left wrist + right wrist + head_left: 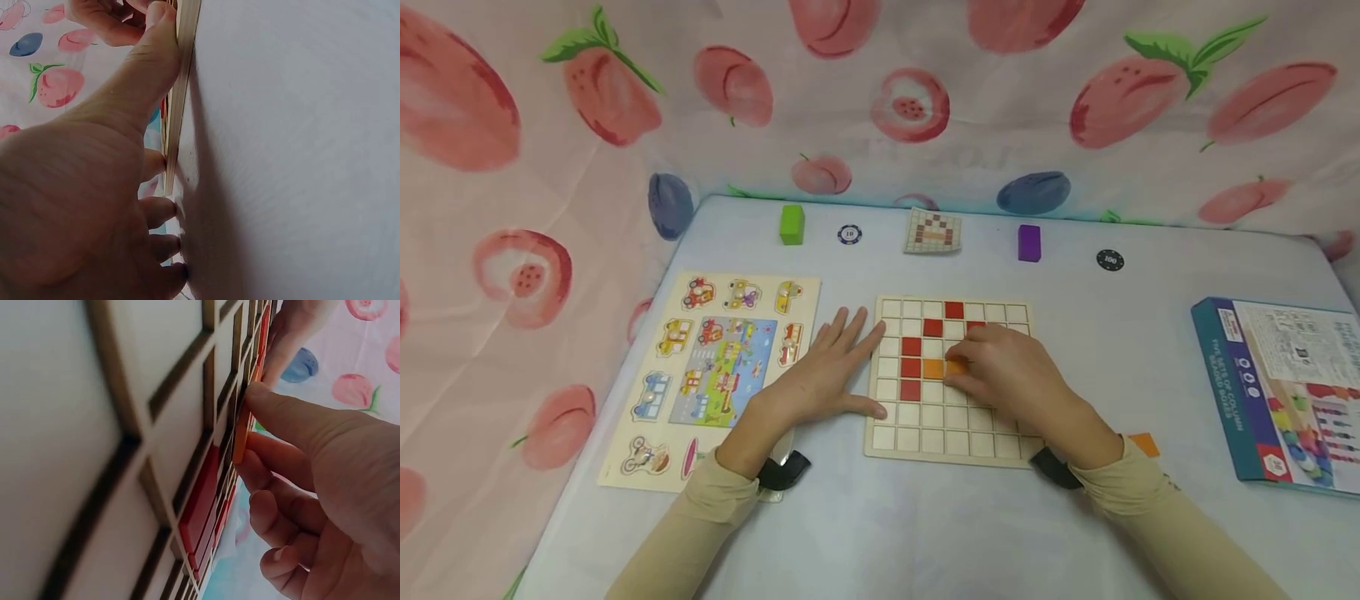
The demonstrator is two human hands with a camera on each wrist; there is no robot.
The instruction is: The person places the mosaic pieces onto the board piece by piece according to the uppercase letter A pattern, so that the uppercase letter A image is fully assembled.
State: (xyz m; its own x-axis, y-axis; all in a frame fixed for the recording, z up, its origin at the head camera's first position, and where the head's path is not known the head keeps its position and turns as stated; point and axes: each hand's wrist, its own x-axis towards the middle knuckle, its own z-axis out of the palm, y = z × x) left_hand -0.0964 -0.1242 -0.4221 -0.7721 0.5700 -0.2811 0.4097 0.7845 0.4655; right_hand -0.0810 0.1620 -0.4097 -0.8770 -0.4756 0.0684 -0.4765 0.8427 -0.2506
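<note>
A wooden grid board (pixel 925 425) lies in the middle of the pale table. Several red tiles (pixel 912 367) sit in its cells, with an orange tile (pixel 933 367) beside them. My right hand (pixel 1007 375) rests over the board. In the right wrist view its thumb and forefinger pinch a second orange tile (pixel 242 434), set edgewise at a cell next to the red tiles (pixel 200 506). My left hand (pixel 820 375) lies flat on the table with straight fingers. Its thumb (pixel 156 56) presses against the board's left edge (pixel 181 94).
A vehicle puzzle board (pixel 715 375) lies left of the left hand. Along the back stand a green block (pixel 792 223), two chips (pixel 849 234), a pattern card (pixel 933 231) and a purple block (pixel 1029 242). A printed box (pixel 1277 392) sits right; a loose orange tile (pixel 1144 443) lies near my right wrist.
</note>
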